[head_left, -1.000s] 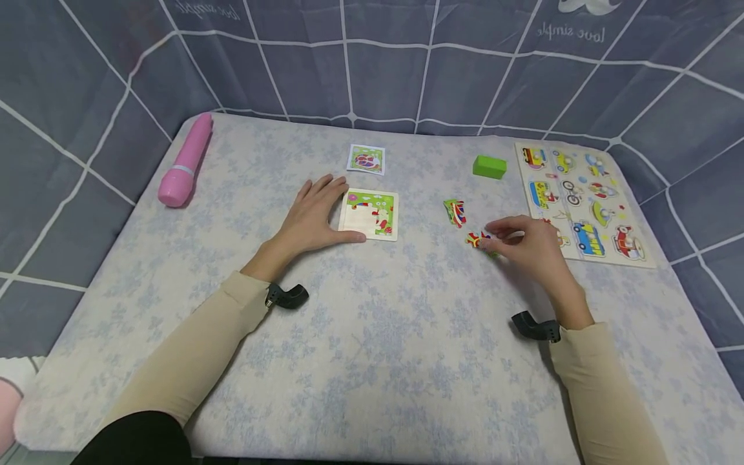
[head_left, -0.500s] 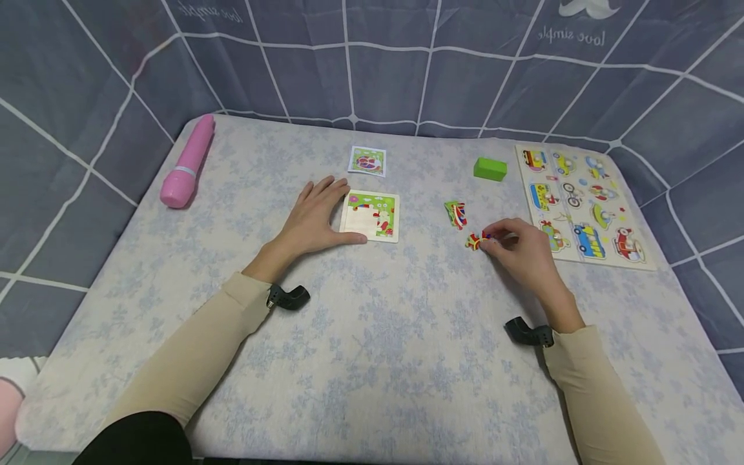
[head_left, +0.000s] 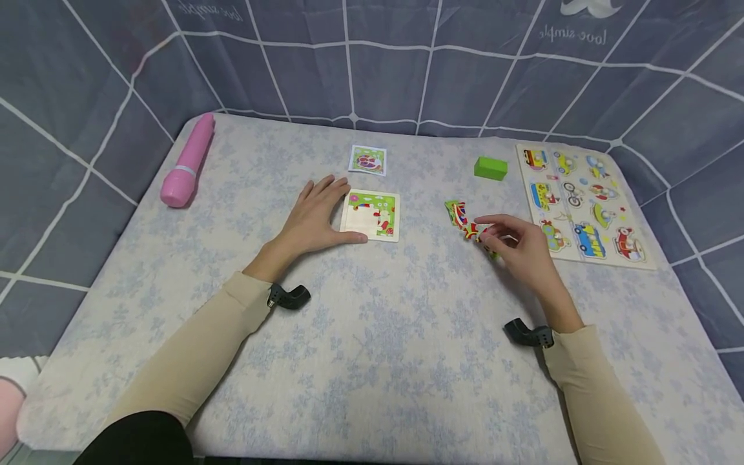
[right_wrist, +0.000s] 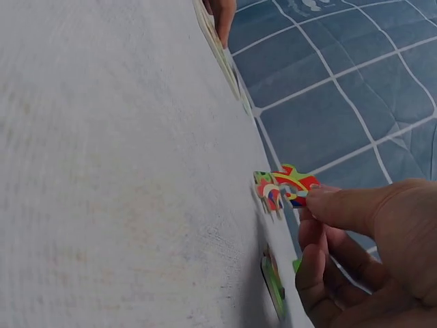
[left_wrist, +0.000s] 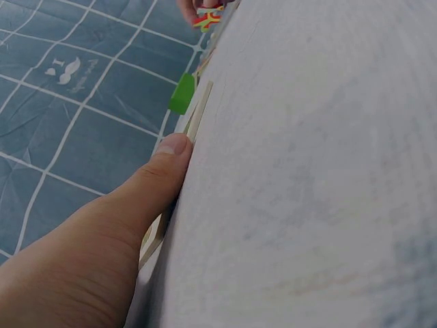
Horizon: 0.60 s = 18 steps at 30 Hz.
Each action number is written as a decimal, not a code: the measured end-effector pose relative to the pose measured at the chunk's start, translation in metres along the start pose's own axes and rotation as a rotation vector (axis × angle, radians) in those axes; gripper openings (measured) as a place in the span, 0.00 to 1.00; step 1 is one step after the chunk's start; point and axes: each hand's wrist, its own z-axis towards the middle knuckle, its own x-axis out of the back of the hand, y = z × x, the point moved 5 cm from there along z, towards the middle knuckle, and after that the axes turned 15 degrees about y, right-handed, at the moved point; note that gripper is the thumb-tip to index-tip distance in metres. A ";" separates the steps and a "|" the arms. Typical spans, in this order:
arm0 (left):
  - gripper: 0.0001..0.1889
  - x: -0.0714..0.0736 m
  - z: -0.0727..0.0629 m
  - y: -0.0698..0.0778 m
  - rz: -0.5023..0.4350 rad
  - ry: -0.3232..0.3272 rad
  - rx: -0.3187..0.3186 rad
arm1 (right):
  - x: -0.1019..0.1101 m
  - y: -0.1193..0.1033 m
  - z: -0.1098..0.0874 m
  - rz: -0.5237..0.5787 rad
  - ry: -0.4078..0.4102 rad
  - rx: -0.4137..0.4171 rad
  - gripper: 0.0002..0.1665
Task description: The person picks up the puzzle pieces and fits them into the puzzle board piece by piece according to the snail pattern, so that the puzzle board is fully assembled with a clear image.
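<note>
A small square puzzle tray point(head_left: 394, 223) with a green picture, partly filled, lies at the middle of the table. My left hand point(head_left: 314, 219) is spread around its left side, fingertips at the upper left corner and thumb along the near edge. In the left wrist view the thumb point(left_wrist: 153, 174) touches the tray's edge. To the right, my right hand point(head_left: 520, 248) pinches a red and yellow puzzle piece point(right_wrist: 293, 181) between thumb and fingers, close over the cloth. Another loose piece point(head_left: 456, 212) lies just beyond it, and a green-edged one point(right_wrist: 273, 283) lies below the hand.
A picture card point(head_left: 367, 160) lies behind the tray. Toward the back right are a green block point(head_left: 491, 168) and a vehicle peg-puzzle board point(head_left: 572, 213), close to my right hand. A pink rod with a bulbous end point(head_left: 187, 161) lies far left. A tiled-pattern curtain point(head_left: 383, 77) surrounds the table.
My right hand has taken hold of the red and yellow piece and moved it slightly left and away from me, toward the other loose piece. The left hand has stayed in place.
</note>
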 end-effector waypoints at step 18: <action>0.63 0.001 0.000 0.000 -0.002 -0.007 0.009 | -0.034 -0.034 0.007 0.060 -0.037 0.014 0.17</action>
